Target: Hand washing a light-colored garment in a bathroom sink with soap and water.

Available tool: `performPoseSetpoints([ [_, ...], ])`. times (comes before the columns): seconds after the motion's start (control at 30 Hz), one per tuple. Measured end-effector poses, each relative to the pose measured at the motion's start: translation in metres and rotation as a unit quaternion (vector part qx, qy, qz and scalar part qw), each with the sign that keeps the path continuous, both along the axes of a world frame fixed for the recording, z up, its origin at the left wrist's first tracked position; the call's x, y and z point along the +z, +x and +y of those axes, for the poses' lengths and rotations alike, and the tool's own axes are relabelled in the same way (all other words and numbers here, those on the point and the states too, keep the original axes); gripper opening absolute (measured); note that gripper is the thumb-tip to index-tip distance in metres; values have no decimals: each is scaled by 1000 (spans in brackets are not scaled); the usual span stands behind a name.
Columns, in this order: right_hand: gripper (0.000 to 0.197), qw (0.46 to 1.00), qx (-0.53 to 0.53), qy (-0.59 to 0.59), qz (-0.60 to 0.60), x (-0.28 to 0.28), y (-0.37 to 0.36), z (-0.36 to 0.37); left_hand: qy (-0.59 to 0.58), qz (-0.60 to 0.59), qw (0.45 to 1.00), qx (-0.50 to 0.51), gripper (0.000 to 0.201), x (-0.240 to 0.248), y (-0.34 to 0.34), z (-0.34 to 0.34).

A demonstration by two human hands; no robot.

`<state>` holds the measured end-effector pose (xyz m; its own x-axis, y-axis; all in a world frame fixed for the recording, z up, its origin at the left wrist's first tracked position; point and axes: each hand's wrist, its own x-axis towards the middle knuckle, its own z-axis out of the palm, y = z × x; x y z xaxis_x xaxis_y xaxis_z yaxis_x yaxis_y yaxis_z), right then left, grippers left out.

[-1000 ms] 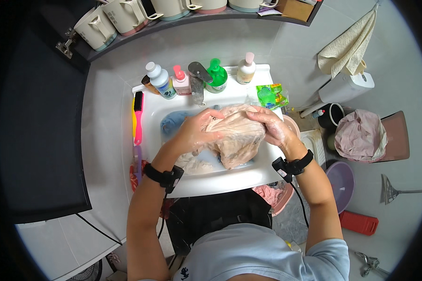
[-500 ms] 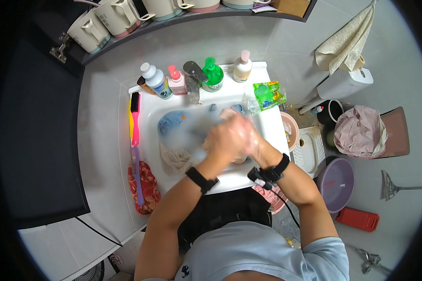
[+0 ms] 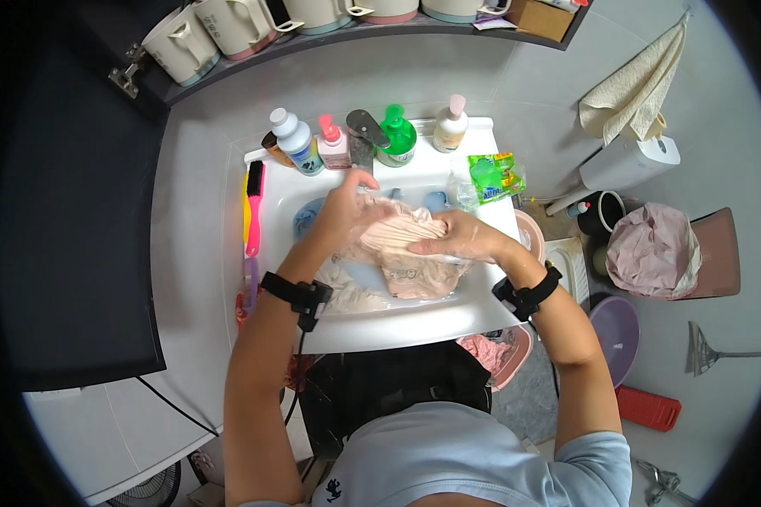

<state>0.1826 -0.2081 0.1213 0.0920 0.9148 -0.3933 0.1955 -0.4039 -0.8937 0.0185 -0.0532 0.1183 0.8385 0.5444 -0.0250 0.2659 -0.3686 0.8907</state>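
A wet, pale pink garment is stretched between my two hands over the white washbasin. My left hand holds its left side, with some fingers hidden by the cloth and a finger lifted near the tap. On the right side, my right hand grips the fabric, its thumb lying across the top. Both hands look wet and soapy. Under the garment, a cream cloth lies in cloudy water at the front left of the bowl. Blue fabric shows behind my left wrist.
Along the back rim stand a white bottle, a pink pump bottle, a dark tap, a green pump bottle and a cream pump bottle. A green packet lies at right, a pink brush at left. Cups line the shelf above.
My hands were pressed together over the basin; now they are apart with the pink garment spread between them. The left hand has moved left, the right hand slightly right. The view has shifted slightly.
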Motion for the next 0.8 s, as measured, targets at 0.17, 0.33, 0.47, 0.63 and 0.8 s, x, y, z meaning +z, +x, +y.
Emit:
performPoseSetpoints([
  [0.17,31,991,19,50,121,11,13,-2,46,195,967,-160,37,4,-29,26],
  [0.33,55,938,-152,65,304,-4,-1,2,-254,34,964,-68,36,0,-32,18],
  [0.47,63,900,-323,16,293,-13,-37,24,-227,-162,949,146,30,-38,-5,-21],
  [0.63,51,930,-68,199,303,-83,-38,21,133,29,978,159,27,-26,38,-89],
  [0.8,36,921,-236,183,250,-70,-45,29,170,91,952,238,24,-38,43,-74],
])
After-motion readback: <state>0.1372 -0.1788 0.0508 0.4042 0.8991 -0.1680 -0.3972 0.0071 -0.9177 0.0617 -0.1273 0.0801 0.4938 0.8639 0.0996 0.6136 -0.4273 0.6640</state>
